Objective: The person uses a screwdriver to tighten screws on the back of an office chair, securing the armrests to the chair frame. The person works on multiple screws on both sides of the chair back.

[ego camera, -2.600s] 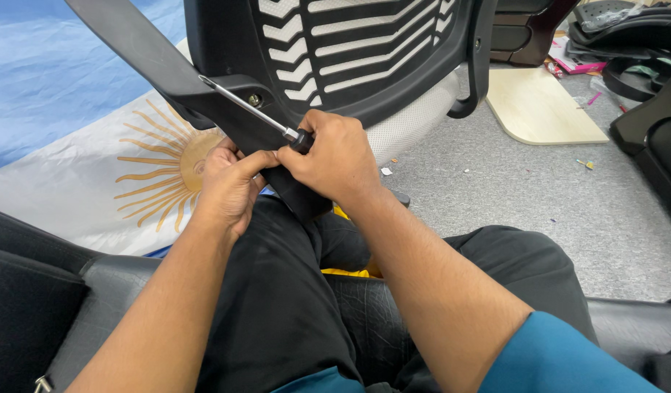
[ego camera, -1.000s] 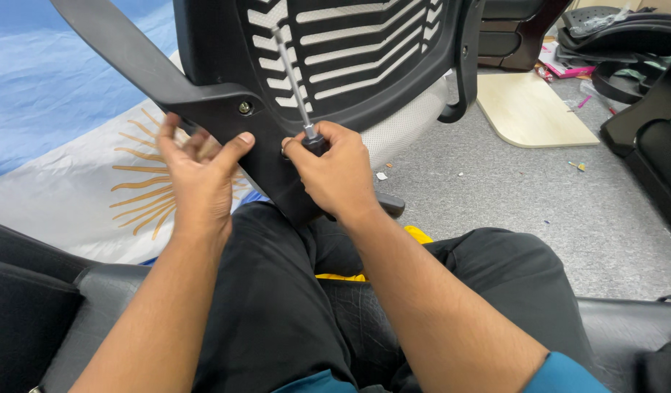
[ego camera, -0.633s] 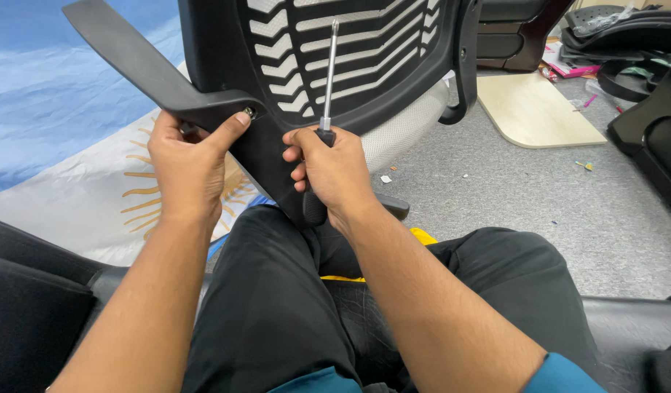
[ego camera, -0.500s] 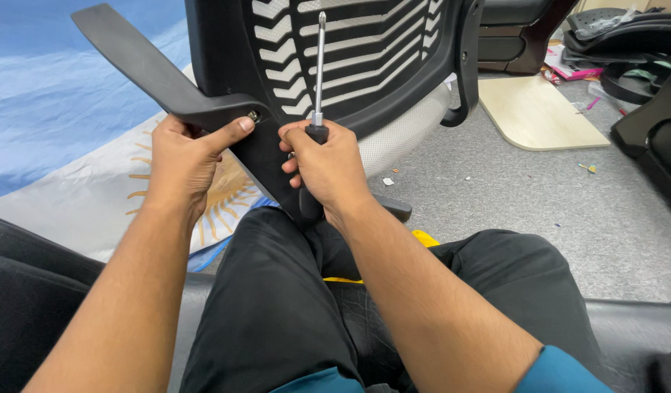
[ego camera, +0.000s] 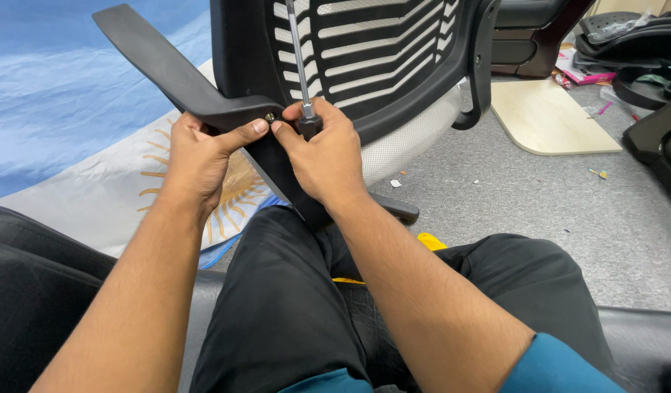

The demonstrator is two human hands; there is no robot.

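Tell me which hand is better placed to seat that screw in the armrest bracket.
Probably the left hand: its thumb tip rests beside the screw while it grips the armrest bracket. The right hand is occupied, holding the screwdriver with its shaft pointing up, away from the screw.

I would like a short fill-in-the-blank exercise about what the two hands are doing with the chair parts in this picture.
1. The right hand holds a screwdriver whose shaft points ____.
2. The left hand grips the black ____ where it meets the slatted chair back.
3. The small screw sits between the two ____.
4. The pale wooden board lies on the grey ____.

Missing words: up; armrest; thumbs; carpet
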